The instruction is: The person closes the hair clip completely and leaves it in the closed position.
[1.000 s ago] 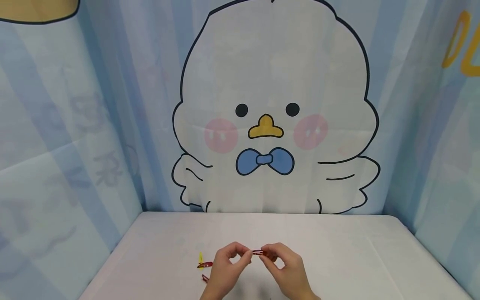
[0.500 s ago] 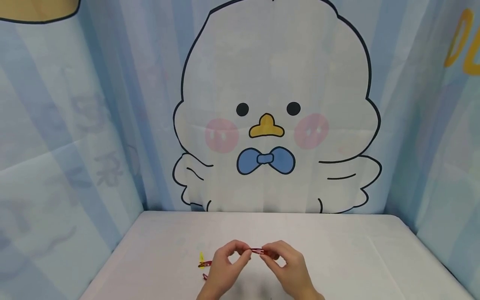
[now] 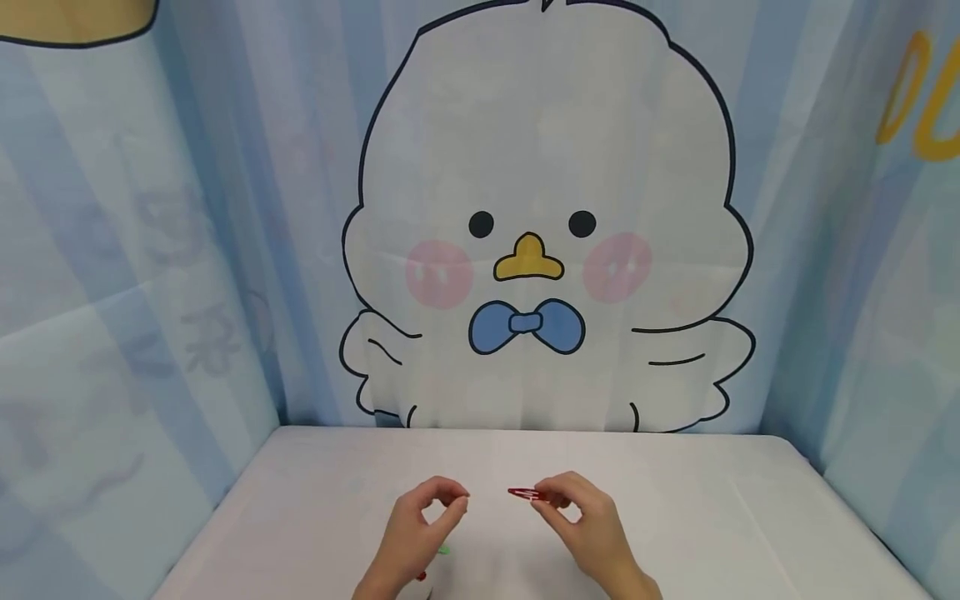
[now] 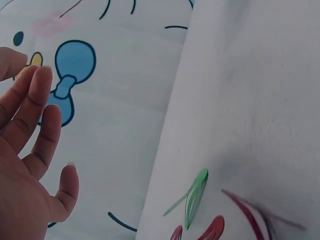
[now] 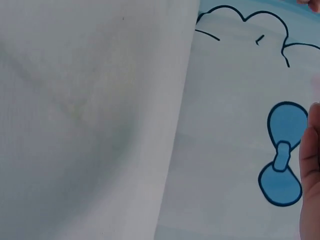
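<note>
- The right hand's (image 3: 596, 533) thumb and fingers pinch one end of a red snap hair clip (image 3: 517, 491); the other end pokes toward the left fingertips.
- The left hand (image 3: 412, 527) has just let go and slid away. Its fingers bend softly, with nothing to see in them. So now just the right hand has the clip.
- Below the left fingers, a green snap hair clip (image 4: 198, 192) and a dark red hair clip (image 4: 247, 210) sit on the white table (image 3: 697, 508).
- Far past both hands' fingers is a bird picture (image 3: 527, 383).
</note>
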A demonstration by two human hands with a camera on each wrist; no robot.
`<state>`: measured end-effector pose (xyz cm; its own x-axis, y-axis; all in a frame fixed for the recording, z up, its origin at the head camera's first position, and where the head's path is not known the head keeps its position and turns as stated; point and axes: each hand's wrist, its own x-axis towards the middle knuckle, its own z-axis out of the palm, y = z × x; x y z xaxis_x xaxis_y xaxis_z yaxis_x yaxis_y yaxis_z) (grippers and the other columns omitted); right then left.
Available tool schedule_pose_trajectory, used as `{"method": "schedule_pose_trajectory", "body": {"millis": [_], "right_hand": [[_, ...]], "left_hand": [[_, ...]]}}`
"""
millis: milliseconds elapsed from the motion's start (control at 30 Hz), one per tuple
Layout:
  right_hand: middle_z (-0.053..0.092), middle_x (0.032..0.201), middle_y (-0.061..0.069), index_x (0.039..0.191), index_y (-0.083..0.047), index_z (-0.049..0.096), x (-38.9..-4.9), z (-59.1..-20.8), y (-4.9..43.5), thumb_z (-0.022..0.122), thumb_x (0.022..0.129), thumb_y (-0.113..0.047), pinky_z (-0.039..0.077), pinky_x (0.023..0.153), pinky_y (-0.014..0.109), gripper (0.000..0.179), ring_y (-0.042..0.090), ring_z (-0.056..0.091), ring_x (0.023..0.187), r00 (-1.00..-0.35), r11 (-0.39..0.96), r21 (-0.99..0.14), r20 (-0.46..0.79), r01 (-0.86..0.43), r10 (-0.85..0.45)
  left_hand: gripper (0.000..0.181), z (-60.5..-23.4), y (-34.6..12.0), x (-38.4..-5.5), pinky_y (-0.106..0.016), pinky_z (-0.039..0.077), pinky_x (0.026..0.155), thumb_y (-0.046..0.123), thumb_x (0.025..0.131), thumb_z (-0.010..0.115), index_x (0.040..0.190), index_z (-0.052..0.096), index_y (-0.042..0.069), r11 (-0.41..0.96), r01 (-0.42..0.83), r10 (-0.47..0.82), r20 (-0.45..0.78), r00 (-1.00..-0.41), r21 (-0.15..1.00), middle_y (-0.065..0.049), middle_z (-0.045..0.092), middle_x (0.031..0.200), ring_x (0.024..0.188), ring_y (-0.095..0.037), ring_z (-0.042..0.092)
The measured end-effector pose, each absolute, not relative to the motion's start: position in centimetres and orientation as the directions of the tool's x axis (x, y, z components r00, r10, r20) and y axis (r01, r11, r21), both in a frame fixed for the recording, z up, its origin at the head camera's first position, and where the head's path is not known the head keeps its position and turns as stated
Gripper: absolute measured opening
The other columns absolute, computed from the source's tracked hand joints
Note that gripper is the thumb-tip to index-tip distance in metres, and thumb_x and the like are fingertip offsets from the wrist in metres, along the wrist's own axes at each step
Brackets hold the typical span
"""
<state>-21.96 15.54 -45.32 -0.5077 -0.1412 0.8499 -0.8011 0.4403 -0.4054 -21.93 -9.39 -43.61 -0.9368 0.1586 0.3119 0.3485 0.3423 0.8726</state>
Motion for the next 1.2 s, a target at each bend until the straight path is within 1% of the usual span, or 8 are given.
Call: {"method": "schedule_pose_trajectory", "body": {"millis": [267, 333, 467, 567, 733, 900, 1033, 1200], "right_hand": [[0.066, 0.085, -0.009, 0.093, -0.012, 0.072, -22.4, -45.4, 17.4, 0.086, 0.069, 0.011, 0.05, 0.064, 0.019, 0.037, 0.007, 0.059, 0.071, -0.568, 0.496, -0.447, 0.814, -0.744, -0.118], [0.066, 0.085, -0.009, 0.093, -0.012, 0.072, -22.5, -45.5, 17.7, 0.086, 0.069, 0.011, 0.05, 0.064, 0.019, 0.036, 0.006, 0.059, 0.07, -0.588, 0.507, -0.464, 0.801, -0.727, -0.109], [0.066, 0.084, -0.01, 0.092, -0.014, 0.073, -22.8, -45.9, 18.2, 0.086, 0.068, 0.01, 0.05, 0.063, 0.019, 0.036, 0.007, 0.058, 0.07, -0.608, 0.526, -0.478, 0.788, -0.703, -0.095], [0.066, 0.084, -0.01, 0.092, -0.014, 0.073, -23.1, -46.0, 18.5, 0.087, 0.069, 0.009, 0.05, 0.062, 0.021, 0.035, 0.007, 0.058, 0.069, -0.613, 0.541, -0.479, 0.785, -0.691, -0.089], [0.065, 0.083, -0.012, 0.091, -0.015, 0.073, -23.6, -45.9, 19.0, 0.087, 0.069, 0.008, 0.051, 0.061, 0.023, 0.035, 0.007, 0.057, 0.069, -0.635, 0.567, -0.491, 0.769, -0.661, -0.073], [0.065, 0.083, -0.012, 0.091, -0.015, 0.073, -23.9, -45.8, 19.7, 0.087, 0.069, 0.009, 0.051, 0.062, 0.023, 0.035, 0.006, 0.057, 0.069, -0.636, 0.583, -0.482, 0.768, -0.654, -0.078], [0.065, 0.083, -0.011, 0.091, -0.013, 0.073, -24.2, -45.7, 20.2, 0.087, 0.068, 0.01, 0.05, 0.062, 0.022, 0.035, 0.007, 0.057, 0.069, -0.636, 0.589, -0.477, 0.767, -0.653, -0.084], [0.064, 0.082, -0.011, 0.09, -0.013, 0.073, -24.3, -45.8, 20.8, 0.086, 0.068, 0.01, 0.051, 0.062, 0.024, 0.034, 0.007, 0.056, 0.069, -0.663, 0.608, -0.499, 0.746, -0.617, -0.061]], "left_hand": [[0.015, -44.2, -11.8, -21.9, -0.055, 0.042, 0.09, 0.026, 0.095, 0.071, 0.098, 0.071, 0.012, 0.41, 0.266, 0.118, 0.238, -0.964, 0.873, 0.008, 0.065, 0.083, 0.084, -0.013, 0.06], [0.015, -44.3, -12.4, -21.8, -0.053, 0.043, 0.088, 0.026, 0.095, 0.071, 0.098, 0.071, 0.012, 0.425, 0.257, 0.113, 0.231, -0.966, 0.868, 0.008, 0.065, 0.083, 0.083, -0.013, 0.059], [0.01, -44.6, -13.5, -21.9, -0.049, 0.043, 0.086, 0.023, 0.095, 0.071, 0.097, 0.071, 0.014, 0.436, 0.256, 0.096, 0.239, -0.966, 0.863, 0.008, 0.065, 0.081, 0.078, -0.013, 0.061], [0.007, -44.7, -14.3, -22.0, -0.051, 0.043, 0.088, 0.021, 0.095, 0.072, 0.097, 0.07, 0.014, 0.452, 0.245, 0.067, 0.241, -0.968, 0.858, 0.008, 0.065, 0.081, 0.08, -0.013, 0.061], [0.011, -44.7, -15.5, -22.2, -0.058, 0.044, 0.089, 0.021, 0.096, 0.07, 0.1, 0.071, 0.011, 0.494, 0.205, 0.03, 0.22, -0.975, 0.845, 0.007, 0.066, 0.083, 0.086, -0.014, 0.059], [0.01, -44.8, -16.7, -22.6, -0.058, 0.043, 0.088, 0.02, 0.097, 0.069, 0.1, 0.071, 0.011, 0.518, 0.157, -0.022, 0.196, -0.98, 0.841, 0.006, 0.066, 0.084, 0.087, -0.014, 0.059], [0.01, -45.1, -17.6, -23.2, -0.054, 0.043, 0.087, 0.019, 0.097, 0.068, 0.101, 0.071, 0.01, 0.537, 0.135, -0.041, 0.185, -0.982, 0.833, 0.006, 0.067, 0.085, 0.087, -0.014, 0.06], [0.01, -45.4, -18.4, -23.9, -0.047, 0.045, 0.083, 0.017, 0.098, 0.067, 0.101, 0.07, 0.008, 0.562, 0.128, -0.041, 0.182, -0.983, 0.817, 0.005, 0.067, 0.085, 0.086, -0.015, 0.059]]}}
